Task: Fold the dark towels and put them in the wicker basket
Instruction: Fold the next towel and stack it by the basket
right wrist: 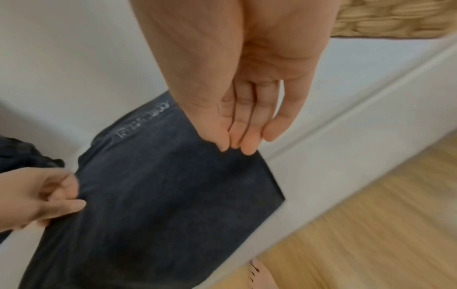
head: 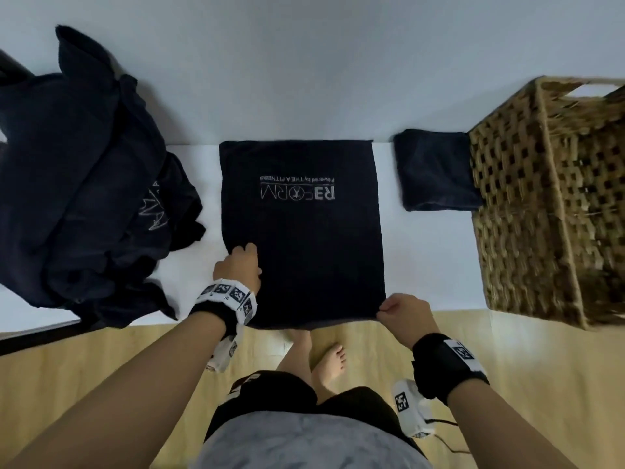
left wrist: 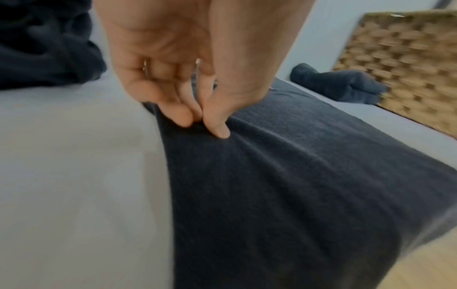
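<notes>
A dark towel (head: 301, 231) with a pale logo lies spread flat on the white table (head: 429, 258), its near end hanging over the front edge. My left hand (head: 238, 253) pinches its left edge partway up, thumb against fingertips (left wrist: 188, 119), with the cloth (left wrist: 284, 176) bunched there. My right hand (head: 384, 311) pinches the towel's near right corner at the table edge, where the right wrist view shows thumb and fingers (right wrist: 247, 148) closing on the towel (right wrist: 160, 195). A wicker basket (head: 548, 204) stands at the right, its inside hidden.
A heap of unfolded dark towels (head: 84, 184) covers the table's left side. One folded dark towel (head: 436, 170) lies against the basket's left wall. A pale wall runs behind the table. Wooden floor (head: 101, 367) and my bare feet are below the front edge.
</notes>
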